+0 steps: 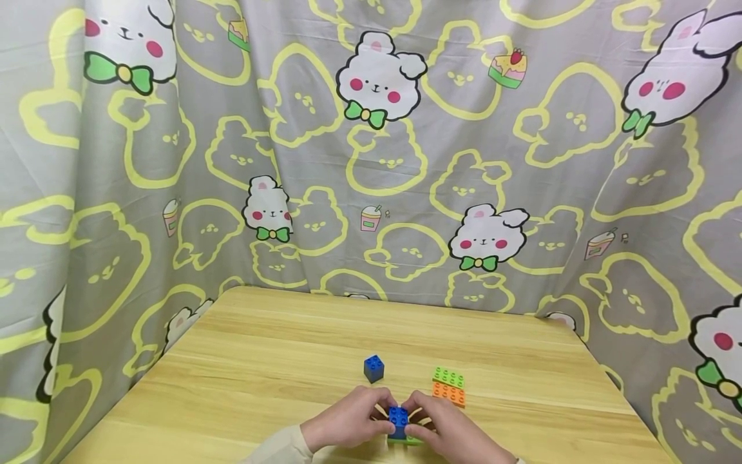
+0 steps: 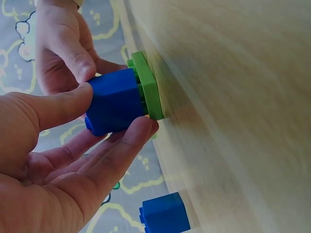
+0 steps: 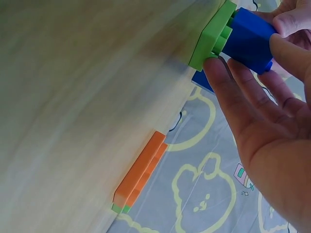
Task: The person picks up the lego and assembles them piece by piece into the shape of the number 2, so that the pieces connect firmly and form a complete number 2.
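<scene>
Near the front edge of the table, a blue toy building block (image 1: pixel 398 415) stands over a flat green building block (image 1: pixel 406 441) lying on the wood. Green studs show along the blue block's lower edge in the left wrist view. My left hand (image 1: pixel 350 417) holds the blue block from the left, thumb on its near side and fingertips down by the green one. From the other side my right hand (image 1: pixel 452 428) grips the same block, its thumb (image 3: pixel 291 53) on the blue and a fingertip at the green block's edge.
Beyond my hands stands a second blue block (image 1: pixel 373 368). To its right, behind my right hand, a flat light green block (image 1: pixel 449 376) and an orange block (image 1: pixel 449 392) lie side by side. A patterned grey curtain (image 1: pixel 313 258) surrounds the wooden table (image 1: pixel 261 361).
</scene>
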The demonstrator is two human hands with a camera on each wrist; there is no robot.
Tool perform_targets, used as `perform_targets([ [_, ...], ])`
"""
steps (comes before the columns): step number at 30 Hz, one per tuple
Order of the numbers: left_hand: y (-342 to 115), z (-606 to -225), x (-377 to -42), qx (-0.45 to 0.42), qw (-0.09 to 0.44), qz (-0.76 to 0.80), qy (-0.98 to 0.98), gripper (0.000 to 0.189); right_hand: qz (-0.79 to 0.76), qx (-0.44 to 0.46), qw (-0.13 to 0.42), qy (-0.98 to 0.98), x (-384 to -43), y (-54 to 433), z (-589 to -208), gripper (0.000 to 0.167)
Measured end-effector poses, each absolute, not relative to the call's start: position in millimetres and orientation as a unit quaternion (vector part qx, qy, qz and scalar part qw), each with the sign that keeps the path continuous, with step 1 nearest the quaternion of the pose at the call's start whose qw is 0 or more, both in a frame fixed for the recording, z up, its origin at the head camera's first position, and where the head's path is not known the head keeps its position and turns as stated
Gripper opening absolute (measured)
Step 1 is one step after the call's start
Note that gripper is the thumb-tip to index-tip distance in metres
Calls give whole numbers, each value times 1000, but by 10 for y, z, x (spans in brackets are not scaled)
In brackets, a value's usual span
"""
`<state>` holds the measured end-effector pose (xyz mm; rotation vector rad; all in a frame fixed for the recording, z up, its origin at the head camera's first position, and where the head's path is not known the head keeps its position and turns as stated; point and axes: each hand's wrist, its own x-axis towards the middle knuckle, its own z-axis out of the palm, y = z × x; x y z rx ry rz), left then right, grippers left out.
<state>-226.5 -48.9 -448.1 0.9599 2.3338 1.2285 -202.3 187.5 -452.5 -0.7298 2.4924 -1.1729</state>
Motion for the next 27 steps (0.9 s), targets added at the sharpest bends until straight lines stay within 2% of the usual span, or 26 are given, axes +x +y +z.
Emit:
perform_targets([
  [27, -479, -4500, -2272, 328, 153, 439, 822, 16, -410, -251, 143, 865, -2021, 1869, -4525, 15],
])
